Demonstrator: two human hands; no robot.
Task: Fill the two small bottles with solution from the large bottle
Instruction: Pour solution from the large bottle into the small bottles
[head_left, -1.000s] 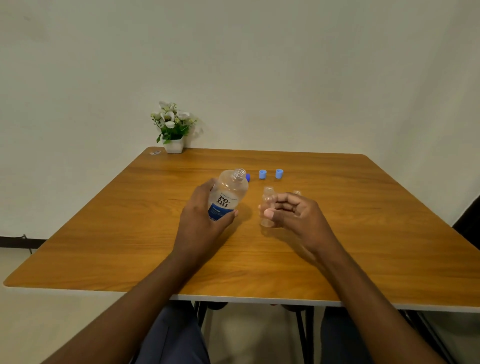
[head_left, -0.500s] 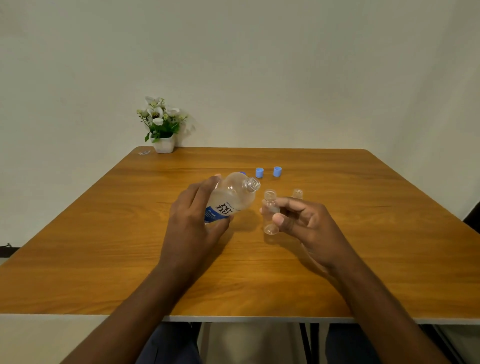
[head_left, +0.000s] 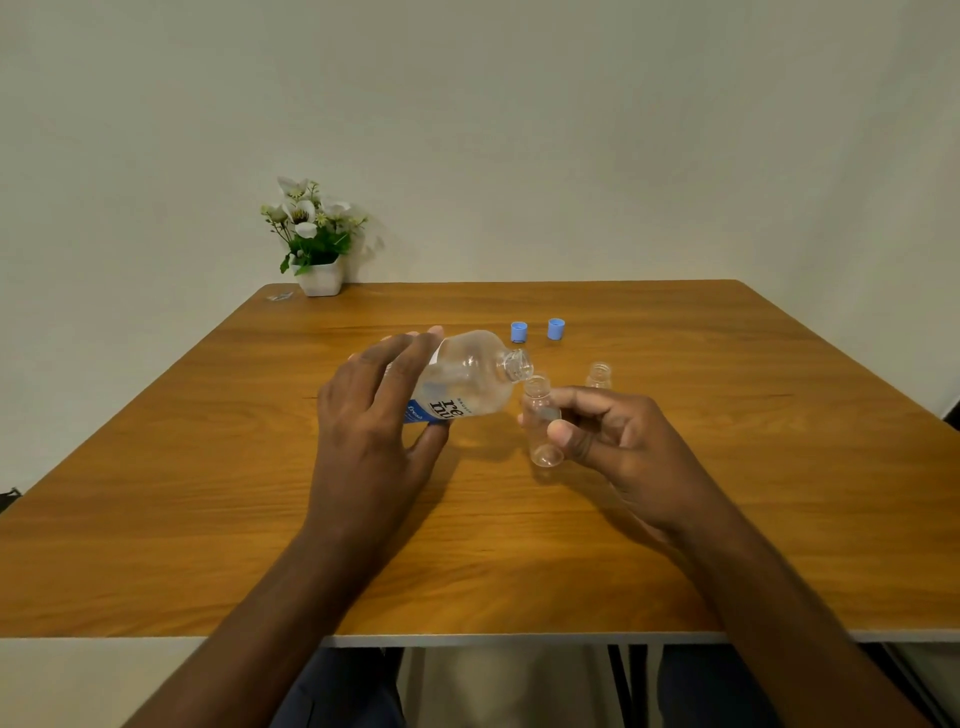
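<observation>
My left hand (head_left: 374, 415) grips the large clear bottle (head_left: 467, 379) with a blue and white label. It is uncapped and tipped far over to the right, and its open mouth sits right at the rim of a small clear bottle (head_left: 540, 421). My right hand (head_left: 618, 441) holds that small bottle tilted, above the table. The second small bottle (head_left: 599, 375) stands upright and open on the table just behind my right hand. Two blue caps (head_left: 519, 332) (head_left: 556, 329) lie further back.
The wooden table (head_left: 208, 467) has its near edge close to my body. A white pot of flowers (head_left: 317, 244) stands at the back left corner, with a small clear scrap (head_left: 280, 296) beside it. A plain wall is behind.
My left hand has tipped the large bottle from near upright to almost level, bringing its mouth to the small bottle. My right hand has lifted and tilted the small bottle slightly.
</observation>
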